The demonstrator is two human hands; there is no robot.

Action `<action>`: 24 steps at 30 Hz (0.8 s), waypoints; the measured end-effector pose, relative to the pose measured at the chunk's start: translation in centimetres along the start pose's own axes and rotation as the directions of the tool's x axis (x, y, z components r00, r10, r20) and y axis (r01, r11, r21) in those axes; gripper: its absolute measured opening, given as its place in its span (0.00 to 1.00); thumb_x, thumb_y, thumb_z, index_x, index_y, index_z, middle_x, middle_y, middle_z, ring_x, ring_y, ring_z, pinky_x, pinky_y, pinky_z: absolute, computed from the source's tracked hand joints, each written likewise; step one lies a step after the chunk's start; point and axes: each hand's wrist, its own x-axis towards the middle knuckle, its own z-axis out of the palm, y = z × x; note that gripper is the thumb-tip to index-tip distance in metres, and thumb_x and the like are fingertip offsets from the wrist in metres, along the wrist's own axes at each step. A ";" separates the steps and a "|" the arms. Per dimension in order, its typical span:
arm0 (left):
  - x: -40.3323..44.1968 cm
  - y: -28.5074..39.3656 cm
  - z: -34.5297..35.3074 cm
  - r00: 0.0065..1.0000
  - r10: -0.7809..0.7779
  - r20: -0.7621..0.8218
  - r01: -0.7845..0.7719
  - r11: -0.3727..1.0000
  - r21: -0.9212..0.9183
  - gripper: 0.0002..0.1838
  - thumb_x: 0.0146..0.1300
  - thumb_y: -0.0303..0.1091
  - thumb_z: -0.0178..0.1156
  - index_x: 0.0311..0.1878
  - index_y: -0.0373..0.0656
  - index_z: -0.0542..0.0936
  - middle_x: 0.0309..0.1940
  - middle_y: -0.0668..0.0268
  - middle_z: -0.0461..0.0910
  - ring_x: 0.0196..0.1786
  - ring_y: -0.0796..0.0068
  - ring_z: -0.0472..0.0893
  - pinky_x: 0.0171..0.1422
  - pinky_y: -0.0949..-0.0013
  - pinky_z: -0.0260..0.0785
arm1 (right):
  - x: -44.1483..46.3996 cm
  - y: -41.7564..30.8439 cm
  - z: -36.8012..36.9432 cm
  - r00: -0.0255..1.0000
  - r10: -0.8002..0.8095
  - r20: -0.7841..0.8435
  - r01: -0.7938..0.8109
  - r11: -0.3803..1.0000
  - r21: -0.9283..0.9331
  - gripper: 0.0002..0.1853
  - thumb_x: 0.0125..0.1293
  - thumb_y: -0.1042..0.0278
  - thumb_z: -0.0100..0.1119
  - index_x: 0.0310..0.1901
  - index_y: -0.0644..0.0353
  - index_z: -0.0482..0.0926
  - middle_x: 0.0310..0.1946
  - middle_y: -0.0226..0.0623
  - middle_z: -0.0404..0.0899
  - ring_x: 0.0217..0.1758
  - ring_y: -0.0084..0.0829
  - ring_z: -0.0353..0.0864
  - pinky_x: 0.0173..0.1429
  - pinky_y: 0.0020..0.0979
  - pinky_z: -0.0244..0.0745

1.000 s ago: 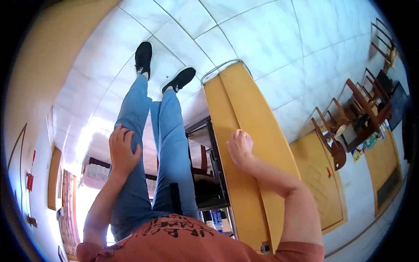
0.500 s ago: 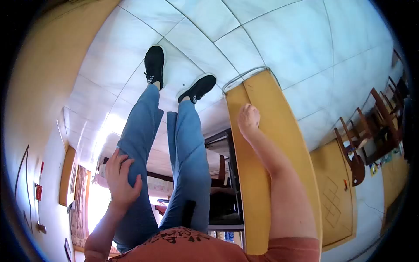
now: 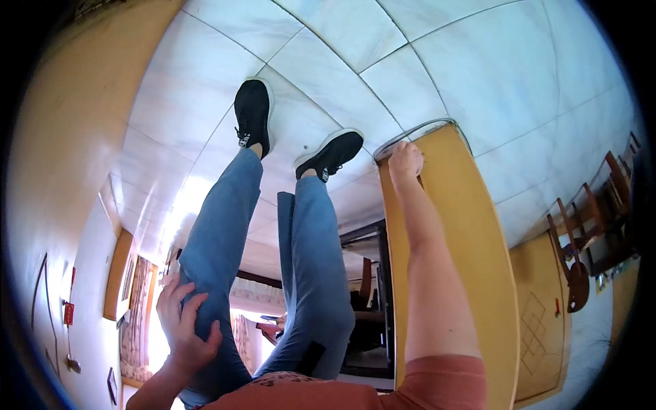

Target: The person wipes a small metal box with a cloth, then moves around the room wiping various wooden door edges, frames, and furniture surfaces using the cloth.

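My left hand (image 3: 188,331) rests on the thigh of my blue jeans (image 3: 222,236), its fingers spread and slightly bent. On the other side, my right arm reaches out along a long yellow wooden panel (image 3: 454,225). At the far end of that panel my right hand (image 3: 406,161) is closed, with its fingers curled and mostly turned away. What lies inside them, if anything, is hidden. Close beside this hand, a thin grey cable or strip (image 3: 437,123) curves around the panel's end.
Black shoes (image 3: 253,115) stand on pale floor tiles (image 3: 328,61). Wooden chairs (image 3: 581,225) and a yellow door (image 3: 540,321) are at the right. A dark open stand (image 3: 369,301) sits beside the panel. Another yellow door (image 3: 75,137) fills the left side.
My right hand has moved farther out along the yellow panel to its far end, beside the grey cable. My left hand stays on the thigh. The view has shifted slightly.
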 end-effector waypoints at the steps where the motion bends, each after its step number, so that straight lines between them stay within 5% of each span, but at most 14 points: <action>1: -0.1 0.2 0.1 1.000 0.001 -0.002 -0.001 1.000 -0.008 0.28 0.42 0.29 0.67 0.53 0.42 0.78 0.59 0.51 0.72 0.73 0.38 0.65 0.75 0.37 0.53 | -1.2 0.5 -1.2 1.000 0.002 0.000 -0.002 1.000 -0.008 0.13 0.71 0.58 0.55 0.50 0.50 0.86 0.53 0.29 0.81 0.60 0.30 0.79 0.26 0.40 0.83; 3: 0.0 0.4 0.2 0.999 0.031 -0.038 -0.031 1.000 0.005 0.27 0.42 0.29 0.67 0.52 0.41 0.78 0.59 0.51 0.72 0.73 0.40 0.66 0.74 0.38 0.54 | -5.2 0.7 -4.0 0.998 0.020 0.053 -0.028 0.987 0.161 0.13 0.72 0.57 0.55 0.51 0.50 0.84 0.54 0.29 0.80 0.58 0.33 0.80 0.33 0.39 0.85; 11: -0.3 0.1 2.0 0.977 0.142 -0.160 -0.152 0.987 -0.054 0.26 0.45 0.28 0.66 0.52 0.41 0.78 0.58 0.53 0.74 0.72 0.44 0.68 0.74 0.39 0.55 | -25.3 1.6 -6.8 0.994 -0.018 0.103 -0.012 0.958 0.286 0.18 0.71 0.53 0.57 0.57 0.54 0.79 0.53 0.43 0.77 0.55 0.43 0.78 0.47 0.42 0.82; 13: -0.5 0.1 1.9 0.971 0.140 -0.192 -0.155 0.986 -0.064 0.25 0.47 0.28 0.67 0.52 0.40 0.78 0.58 0.53 0.74 0.72 0.44 0.67 0.75 0.40 0.55 | -31.0 3.4 -9.6 0.967 -0.213 0.142 0.197 0.973 0.122 0.19 0.73 0.53 0.55 0.58 0.54 0.82 0.55 0.45 0.77 0.56 0.48 0.77 0.44 0.50 0.80; 15: -0.6 0.0 2.2 0.971 0.140 -0.196 -0.156 0.986 -0.065 0.24 0.47 0.28 0.67 0.52 0.40 0.78 0.57 0.53 0.74 0.72 0.44 0.67 0.75 0.40 0.54 | -35.8 4.6 -11.5 0.784 -0.489 0.382 0.583 0.791 -0.184 0.19 0.75 0.54 0.52 0.57 0.54 0.85 0.56 0.48 0.77 0.57 0.53 0.75 0.40 0.54 0.77; 17: -0.4 0.3 2.1 0.970 0.138 -0.198 -0.155 0.986 -0.068 0.24 0.48 0.28 0.67 0.52 0.40 0.78 0.57 0.53 0.74 0.73 0.44 0.66 0.76 0.40 0.54 | -39.5 5.3 -11.1 0.827 -0.480 0.293 0.539 0.825 -0.169 0.19 0.72 0.54 0.55 0.53 0.55 0.86 0.54 0.47 0.77 0.56 0.51 0.74 0.41 0.51 0.76; 19: 0.0 0.4 2.0 0.968 0.150 -0.200 -0.170 0.982 -0.084 0.24 0.49 0.28 0.66 0.53 0.41 0.77 0.57 0.53 0.73 0.73 0.44 0.66 0.77 0.40 0.53 | -40.1 5.2 -10.8 0.859 -0.469 0.206 0.500 0.854 -0.142 0.18 0.68 0.53 0.58 0.48 0.57 0.87 0.52 0.46 0.77 0.54 0.50 0.74 0.41 0.47 0.74; 23: 0.0 -0.3 1.8 0.978 0.132 -0.164 -0.145 0.987 -0.072 0.25 0.48 0.29 0.66 0.53 0.41 0.77 0.57 0.53 0.73 0.73 0.44 0.66 0.76 0.39 0.53 | -33.0 2.9 -8.9 0.832 -0.501 0.239 0.546 0.817 -0.186 0.17 0.72 0.59 0.55 0.55 0.53 0.87 0.57 0.47 0.76 0.58 0.55 0.73 0.40 0.54 0.77; 24: 0.1 -0.4 1.7 0.980 0.125 -0.151 -0.138 0.987 -0.078 0.25 0.47 0.29 0.66 0.53 0.41 0.77 0.57 0.53 0.73 0.73 0.44 0.66 0.76 0.39 0.54 | -29.8 2.3 -8.0 0.871 -0.441 0.217 0.463 0.884 -0.064 0.17 0.72 0.59 0.55 0.55 0.54 0.86 0.56 0.47 0.77 0.58 0.54 0.74 0.41 0.53 0.77</action>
